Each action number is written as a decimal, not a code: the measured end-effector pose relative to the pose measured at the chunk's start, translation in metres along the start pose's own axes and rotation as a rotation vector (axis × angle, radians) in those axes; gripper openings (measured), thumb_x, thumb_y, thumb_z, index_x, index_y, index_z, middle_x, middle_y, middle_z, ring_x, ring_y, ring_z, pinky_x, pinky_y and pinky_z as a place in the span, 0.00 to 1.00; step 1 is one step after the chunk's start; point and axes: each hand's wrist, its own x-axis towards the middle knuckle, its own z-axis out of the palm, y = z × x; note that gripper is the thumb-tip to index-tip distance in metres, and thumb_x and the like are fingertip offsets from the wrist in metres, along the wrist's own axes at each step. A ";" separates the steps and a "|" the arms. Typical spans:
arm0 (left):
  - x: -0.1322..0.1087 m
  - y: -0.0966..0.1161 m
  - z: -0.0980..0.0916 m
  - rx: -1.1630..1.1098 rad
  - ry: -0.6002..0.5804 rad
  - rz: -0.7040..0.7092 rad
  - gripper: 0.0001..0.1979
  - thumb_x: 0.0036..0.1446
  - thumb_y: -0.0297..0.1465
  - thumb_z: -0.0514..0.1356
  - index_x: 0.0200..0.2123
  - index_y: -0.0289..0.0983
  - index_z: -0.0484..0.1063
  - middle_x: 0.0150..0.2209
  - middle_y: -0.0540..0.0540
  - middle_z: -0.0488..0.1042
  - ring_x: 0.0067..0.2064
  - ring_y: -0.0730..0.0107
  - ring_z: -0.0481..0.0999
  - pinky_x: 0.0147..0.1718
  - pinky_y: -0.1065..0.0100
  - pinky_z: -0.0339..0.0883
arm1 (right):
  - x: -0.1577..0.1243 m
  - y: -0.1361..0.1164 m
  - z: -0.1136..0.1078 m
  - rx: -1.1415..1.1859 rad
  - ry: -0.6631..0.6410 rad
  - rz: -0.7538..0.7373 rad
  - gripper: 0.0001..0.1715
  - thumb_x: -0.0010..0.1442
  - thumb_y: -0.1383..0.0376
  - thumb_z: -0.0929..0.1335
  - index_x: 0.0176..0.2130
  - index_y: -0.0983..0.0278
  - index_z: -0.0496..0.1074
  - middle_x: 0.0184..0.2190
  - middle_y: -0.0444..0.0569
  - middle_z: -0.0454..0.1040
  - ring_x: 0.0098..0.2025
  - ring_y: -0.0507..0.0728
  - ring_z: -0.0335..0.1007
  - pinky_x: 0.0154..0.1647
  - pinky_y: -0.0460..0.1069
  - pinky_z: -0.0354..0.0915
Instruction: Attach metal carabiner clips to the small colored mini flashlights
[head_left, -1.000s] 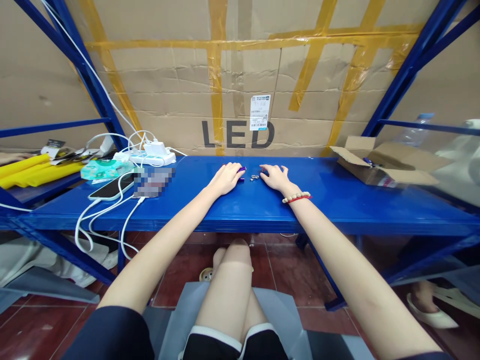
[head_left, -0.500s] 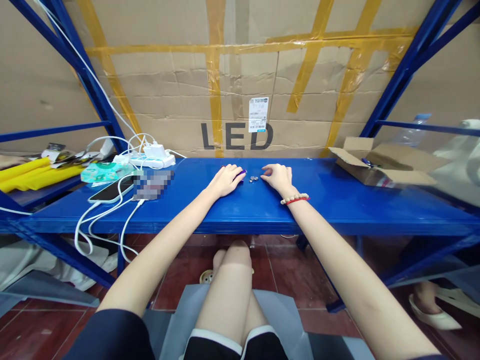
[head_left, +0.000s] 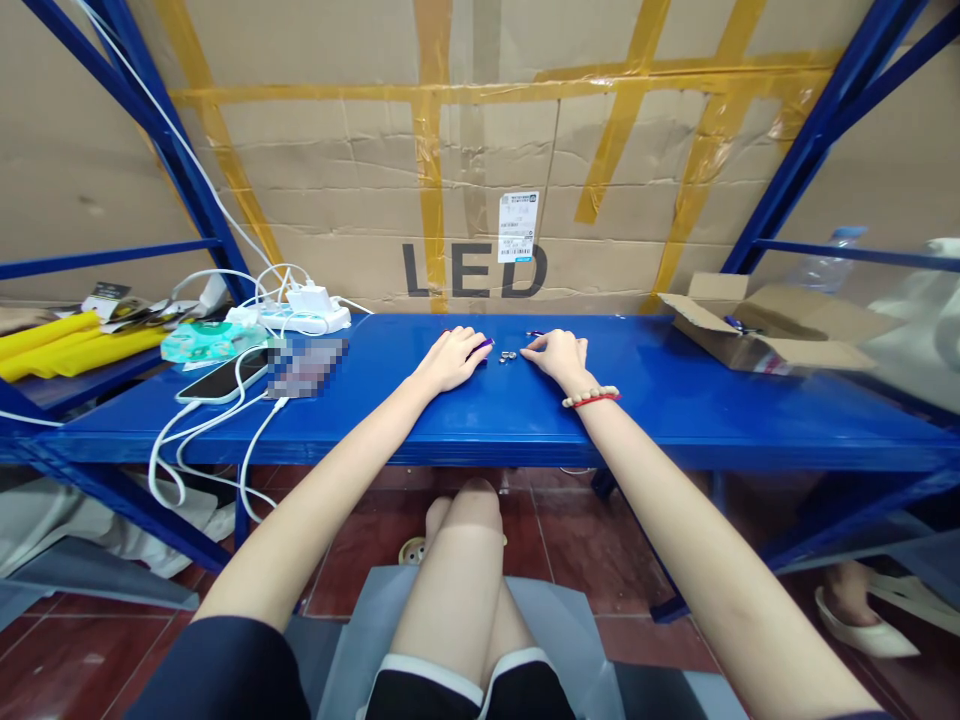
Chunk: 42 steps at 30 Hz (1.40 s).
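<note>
My left hand (head_left: 452,362) lies palm down on the blue table (head_left: 390,410), its fingers curved over slim, shiny purple pieces (head_left: 481,348). Most of these are hidden under the fingers, so their kind is unclear. A little to the right is a small cluster of silvery metal bits (head_left: 508,357), touched by neither hand. My right hand (head_left: 559,356), beaded bracelet at the wrist, rests on the other side of them with fingers curled. Beyond its fingers pokes the end of another thin purple piece (head_left: 534,333); the rest is covered by the hand.
An open cardboard box (head_left: 765,335) stands at the right with small purple items inside. On the left are a phone (head_left: 225,378), white cables, a power strip (head_left: 307,318) and a green packet (head_left: 214,343). A large cardboard panel (head_left: 360,200) rises behind the table.
A thin purple end now shows beyond my right fingers, where none was visible before. That hand has shifted only slightly. My left hand stays in place.
</note>
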 end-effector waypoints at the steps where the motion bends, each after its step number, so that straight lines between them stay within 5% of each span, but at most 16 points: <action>1: 0.000 0.000 0.000 0.003 0.001 -0.001 0.19 0.67 0.39 0.42 0.46 0.38 0.69 0.46 0.43 0.71 0.49 0.60 0.68 0.54 0.57 0.58 | 0.000 0.000 -0.001 0.003 -0.001 -0.005 0.10 0.55 0.58 0.70 0.33 0.61 0.80 0.36 0.53 0.78 0.48 0.65 0.68 0.50 0.60 0.54; 10: -0.001 0.001 -0.001 0.018 0.001 -0.003 0.19 0.67 0.39 0.42 0.45 0.38 0.69 0.46 0.43 0.72 0.49 0.60 0.68 0.52 0.58 0.59 | 0.000 0.002 -0.001 0.006 -0.004 -0.014 0.10 0.54 0.58 0.71 0.31 0.61 0.80 0.31 0.53 0.78 0.42 0.63 0.70 0.47 0.58 0.56; 42: -0.002 0.002 -0.002 0.041 0.021 0.004 0.19 0.68 0.37 0.40 0.46 0.38 0.68 0.46 0.44 0.72 0.48 0.62 0.68 0.50 0.61 0.59 | -0.004 -0.003 -0.006 0.001 -0.059 0.040 0.11 0.54 0.57 0.70 0.32 0.60 0.80 0.34 0.51 0.79 0.44 0.62 0.71 0.49 0.56 0.56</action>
